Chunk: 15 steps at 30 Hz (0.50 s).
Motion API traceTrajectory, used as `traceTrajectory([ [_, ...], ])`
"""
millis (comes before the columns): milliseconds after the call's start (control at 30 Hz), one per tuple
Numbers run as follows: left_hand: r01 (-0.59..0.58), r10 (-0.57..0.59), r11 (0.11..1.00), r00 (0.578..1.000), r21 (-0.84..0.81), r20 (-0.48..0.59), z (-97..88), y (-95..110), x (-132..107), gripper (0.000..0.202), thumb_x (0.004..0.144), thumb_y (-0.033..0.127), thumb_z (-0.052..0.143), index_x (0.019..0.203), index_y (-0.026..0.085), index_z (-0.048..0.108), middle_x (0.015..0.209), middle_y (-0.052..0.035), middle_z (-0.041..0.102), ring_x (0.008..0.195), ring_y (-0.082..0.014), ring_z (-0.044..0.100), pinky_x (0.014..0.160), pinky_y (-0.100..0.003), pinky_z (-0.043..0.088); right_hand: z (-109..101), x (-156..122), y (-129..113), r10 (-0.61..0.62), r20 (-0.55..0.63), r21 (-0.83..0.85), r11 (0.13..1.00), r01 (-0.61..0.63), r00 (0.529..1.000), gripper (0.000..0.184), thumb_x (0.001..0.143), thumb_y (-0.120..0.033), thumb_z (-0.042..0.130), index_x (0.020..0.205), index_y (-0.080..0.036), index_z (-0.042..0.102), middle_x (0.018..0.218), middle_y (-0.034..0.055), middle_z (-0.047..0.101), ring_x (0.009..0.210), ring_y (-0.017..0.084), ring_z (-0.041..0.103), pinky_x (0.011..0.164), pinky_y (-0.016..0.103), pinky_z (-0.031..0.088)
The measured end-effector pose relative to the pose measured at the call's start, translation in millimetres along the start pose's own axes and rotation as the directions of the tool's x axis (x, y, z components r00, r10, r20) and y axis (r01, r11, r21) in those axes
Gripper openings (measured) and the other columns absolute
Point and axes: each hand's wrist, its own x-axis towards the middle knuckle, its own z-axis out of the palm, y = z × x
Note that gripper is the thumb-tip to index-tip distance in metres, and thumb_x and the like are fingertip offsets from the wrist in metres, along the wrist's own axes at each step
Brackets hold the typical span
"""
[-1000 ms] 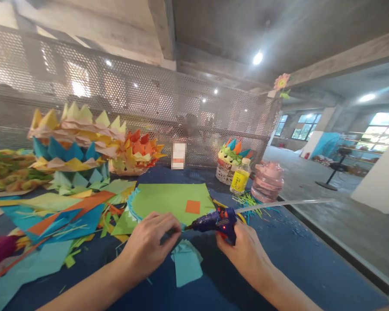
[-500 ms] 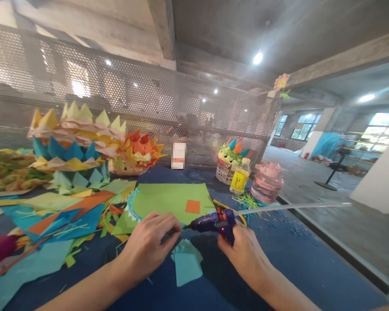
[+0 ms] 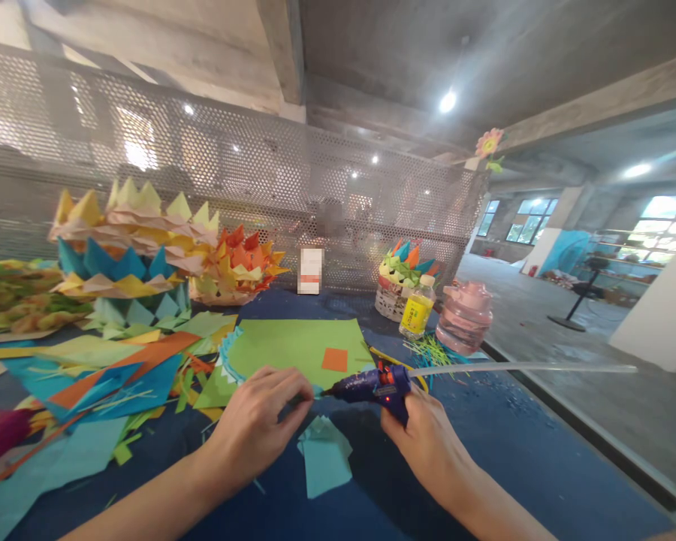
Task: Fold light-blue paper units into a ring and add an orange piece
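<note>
A dark-blue plastic hot-glue gun [image 3: 369, 385], its glue stick [image 3: 518, 367] slender and translucent, is clasped by the right grip [image 3: 422, 424]. At its tapered nozzle [image 3: 329, 392], a light-blue paper scrap [image 3: 318, 391] is pinched by the left grip [image 3: 266, 409]. Folded, pointed papers [image 3: 327, 462] are spread between both grips.

You've got a dark blue tabletop [image 3: 518, 473] at the near side, and a grey perforated screen [image 3: 248, 173] running along its far edge, light leaking through the holes. Above you it's a bare concrete ceiling [image 3: 383, 52] with a bright bulb [image 3: 447, 101]. Over on the right: smooth grey floor [image 3: 518, 300], a pale pillar [image 3: 662, 300], far windows [image 3: 532, 220] full of daylight, and a black stand [image 3: 566, 323], maybe a fan, too blurry to swear to.
</note>
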Motion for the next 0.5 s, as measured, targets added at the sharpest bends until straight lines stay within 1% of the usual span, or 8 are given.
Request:
traceTrajectory([
  [133,-0.001,0.001,1.0,1.0,0.006,-0.018,-2.2,1.3,0.4,0.011,0.088,0.017,0.047,0.079,0.021,0.053,0.076,0.0016,0.063,0.069,-0.0145,0.057,0.069,-0.03,0.04,-1.2,0.3,-0.9,0.003,-0.027,0.01,1.0,-0.002,1.0,0.021,0.078,-0.015,0.044,0.091,-0.016,0.061,0.078,0.0073,0.064,0.077,0.023,0.063,0.07,0.035,0.049],
  [267,0.003,-0.002,1.0,1.0,0.016,-0.029,-4.1,3.1,1.3,0.012,0.087,0.016,0.047,0.078,0.021,0.053,0.075,0.0018,0.063,0.067,-0.0139,0.057,0.07,-0.03,0.04,-1.0,0.7,-0.6,0.006,-0.048,-0.001,1.0,-0.006,0.999,0.016,0.078,-0.017,0.045,0.081,-0.017,0.061,0.073,0.0057,0.064,0.068,0.021,0.062,0.064,0.032,0.048],
  [400,-0.01,0.01,1.0,0.998,0.007,-0.057,-6.3,2.6,2.0,0.012,0.087,0.018,0.048,0.078,0.021,0.055,0.076,0.0019,0.064,0.069,-0.0143,0.059,0.07,-0.029,0.041,-4.3,-1.3,5.0,0.022,-0.096,-0.08,0.996,-0.03,0.995,0.011,0.075,-0.018,0.048,0.071,-0.018,0.059,0.067,0.0037,0.062,0.06,0.018,0.06,0.058,0.028,0.045],
  [500,-0.009,0.009,1.0,0.997,0.007,-0.071,-7.8,0.9,2.2,0.011,0.087,0.019,0.048,0.079,0.021,0.055,0.076,0.002,0.065,0.07,-0.0144,0.06,0.07,-0.029,0.041,-15.4,-7.9,18.0,0.038,-0.138,-0.147,0.987,-0.059,0.99,0.009,0.074,-0.022,0.05,0.075,-0.017,0.058,0.068,0.0044,0.062,0.059,0.018,0.059,0.057,0.028,0.044],
])
